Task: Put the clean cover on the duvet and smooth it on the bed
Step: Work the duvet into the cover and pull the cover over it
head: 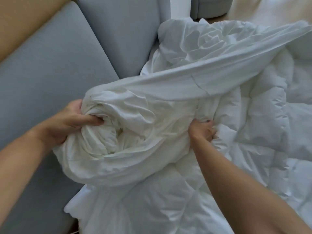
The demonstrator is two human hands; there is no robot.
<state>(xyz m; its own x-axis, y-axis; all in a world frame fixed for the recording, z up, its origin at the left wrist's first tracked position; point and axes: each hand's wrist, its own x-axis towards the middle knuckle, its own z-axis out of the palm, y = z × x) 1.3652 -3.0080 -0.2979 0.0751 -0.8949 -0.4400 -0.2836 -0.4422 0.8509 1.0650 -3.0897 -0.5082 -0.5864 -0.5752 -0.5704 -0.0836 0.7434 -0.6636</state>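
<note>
While the left hand (67, 123) is gripping the bunched white cover (135, 125) at its rolled end, the right hand (203, 130) is clutching its folds where it is lying on the quilted duvet (263, 132), beside grey cushions (50, 73)

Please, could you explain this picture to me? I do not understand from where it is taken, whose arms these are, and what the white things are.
There is no machine here. The one picture comes from a wide-angle camera worn on a person's head, looking down, so the two bare arms are that person's own. The left hand has its grip on a bunched roll of smooth white cloth, the cover. The right hand grips the cover where it meets the quilted duvet, which lies rumpled at the right. One band of the cover stretches up to the right. At the left stand grey padded panels.
</note>
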